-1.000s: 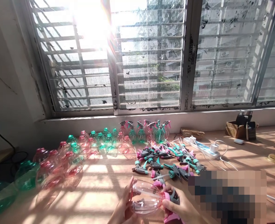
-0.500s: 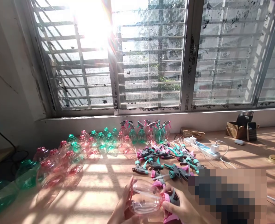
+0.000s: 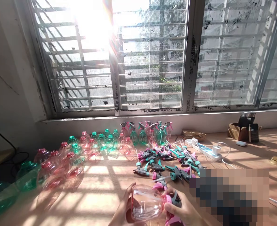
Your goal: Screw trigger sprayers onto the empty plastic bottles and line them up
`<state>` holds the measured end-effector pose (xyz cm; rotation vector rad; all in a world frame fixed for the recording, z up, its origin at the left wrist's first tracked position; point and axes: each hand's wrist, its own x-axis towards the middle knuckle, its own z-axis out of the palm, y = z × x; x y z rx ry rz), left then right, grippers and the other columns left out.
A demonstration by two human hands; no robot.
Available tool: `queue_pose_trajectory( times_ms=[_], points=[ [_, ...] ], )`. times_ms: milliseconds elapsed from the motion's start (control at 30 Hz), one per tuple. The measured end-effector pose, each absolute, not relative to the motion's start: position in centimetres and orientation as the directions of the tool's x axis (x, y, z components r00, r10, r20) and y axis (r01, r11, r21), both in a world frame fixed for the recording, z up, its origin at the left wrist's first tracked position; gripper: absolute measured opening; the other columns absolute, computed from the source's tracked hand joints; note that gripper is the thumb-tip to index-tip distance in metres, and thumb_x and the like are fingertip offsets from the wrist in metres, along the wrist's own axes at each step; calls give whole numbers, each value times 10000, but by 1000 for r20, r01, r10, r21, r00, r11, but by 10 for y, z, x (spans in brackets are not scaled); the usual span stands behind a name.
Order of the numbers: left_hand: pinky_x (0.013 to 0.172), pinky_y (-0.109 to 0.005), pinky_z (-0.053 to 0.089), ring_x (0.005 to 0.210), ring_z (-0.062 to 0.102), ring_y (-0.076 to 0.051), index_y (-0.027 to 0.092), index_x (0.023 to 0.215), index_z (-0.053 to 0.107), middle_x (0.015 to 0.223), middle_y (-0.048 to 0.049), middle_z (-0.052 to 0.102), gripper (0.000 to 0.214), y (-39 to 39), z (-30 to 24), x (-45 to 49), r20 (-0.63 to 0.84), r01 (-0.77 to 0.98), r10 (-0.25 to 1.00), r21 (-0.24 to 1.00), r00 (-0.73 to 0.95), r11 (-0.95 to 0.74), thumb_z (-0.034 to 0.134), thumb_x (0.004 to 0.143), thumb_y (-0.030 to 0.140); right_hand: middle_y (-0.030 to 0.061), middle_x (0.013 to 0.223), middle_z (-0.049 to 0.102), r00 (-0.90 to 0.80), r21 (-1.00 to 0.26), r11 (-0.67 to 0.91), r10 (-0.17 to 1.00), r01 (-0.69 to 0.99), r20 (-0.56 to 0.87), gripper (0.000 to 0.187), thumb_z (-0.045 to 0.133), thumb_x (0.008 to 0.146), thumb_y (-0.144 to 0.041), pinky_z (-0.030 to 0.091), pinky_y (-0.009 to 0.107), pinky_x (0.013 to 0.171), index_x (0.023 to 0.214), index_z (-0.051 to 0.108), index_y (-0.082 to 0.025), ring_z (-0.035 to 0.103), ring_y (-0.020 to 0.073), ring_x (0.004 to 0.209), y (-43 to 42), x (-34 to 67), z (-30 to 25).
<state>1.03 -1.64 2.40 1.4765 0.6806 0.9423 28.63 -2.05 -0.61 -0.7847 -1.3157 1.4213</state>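
Observation:
A clear pink spray bottle (image 3: 145, 204) lies sideways between my hands at the table's front, its base to the left. My left hand (image 3: 124, 207) is wrapped round the base end. At the neck, my right hand (image 3: 179, 205) grips the pink collar of the grey and pink spray head (image 3: 176, 201). A white dip tube shows inside the bottle. Just beyond my hands lies a pile of loose spray heads (image 3: 156, 164), grey with pink or teal parts. Parts of my fingers are hidden behind the bottle.
Open pink bottles (image 3: 51, 179) and green bottles (image 3: 27, 177) stand on the left. Finished-looking spray bottles (image 3: 143, 135) line the wall below the window. On the right are a white power strip (image 3: 204, 150) with plugs and an open cardboard box (image 3: 237, 130). A blurred patch covers the lower right.
The bottle has turned a little in my hands, its base swinging slightly down and toward me. My right hand keeps its grip at the collar. The things on the table have not moved.

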Motion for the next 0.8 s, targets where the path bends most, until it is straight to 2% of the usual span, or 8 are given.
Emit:
queue_pose_trajectory(
  times_ms=[133,233,367,467,533,633,800],
  points=[
    [789,-326,474,884,620,-210,301,1405,440,1034,-31,577,866,-18,31,16,193,-151,851,979,489,-135,907,690,447,3,681,738,-278,-966,96,947,-239,163,574,884,719,-544,575,278,567,1018,560,-177,719,174,569,-22,284,-5],
    [738,-295,465,804,595,-161,317,1399,451,1051,-21,576,866,-17,28,16,194,-153,856,979,479,-136,913,681,454,-7,675,729,-272,-962,99,947,-253,169,564,879,732,-536,582,279,572,1028,554,-181,717,169,572,-22,283,-5],
    [766,-298,469,855,602,-180,352,1552,296,948,11,544,1119,-13,13,10,135,-120,877,989,461,-89,950,645,393,18,684,749,-281,-951,101,941,-290,186,572,868,732,-567,564,271,576,1015,550,-186,717,166,565,-21,285,-3],
    [769,-310,474,924,634,-216,371,1621,118,1033,-14,554,1242,-13,8,8,107,-126,874,991,474,-53,932,683,363,27,695,754,-276,-953,83,946,-292,167,585,876,713,-579,563,272,583,1011,561,-186,725,175,569,-21,287,-3],
    [736,-303,477,872,650,-189,434,1614,38,1138,-31,547,1244,-15,8,10,123,-172,861,984,493,-43,906,726,360,31,700,754,-273,-955,71,950,-290,153,598,881,707,-574,571,282,584,1026,559,-184,728,185,574,-21,287,-4],
    [708,-301,485,740,629,-122,494,1591,-27,1172,-32,544,1196,-18,13,14,143,-227,841,974,522,-24,858,800,350,35,696,751,-277,-955,66,949,-290,150,607,887,709,-557,585,297,577,1041,548,-179,724,190,578,-20,287,-7],
    [846,-350,490,873,642,-178,425,1611,-28,1152,-37,569,1203,-20,18,16,161,-236,830,971,534,-36,855,795,400,30,720,749,-274,-950,96,944,-297,182,553,871,744,-530,590,296,595,1028,546,-184,718,174,583,-20,286,-7]
  ],
)
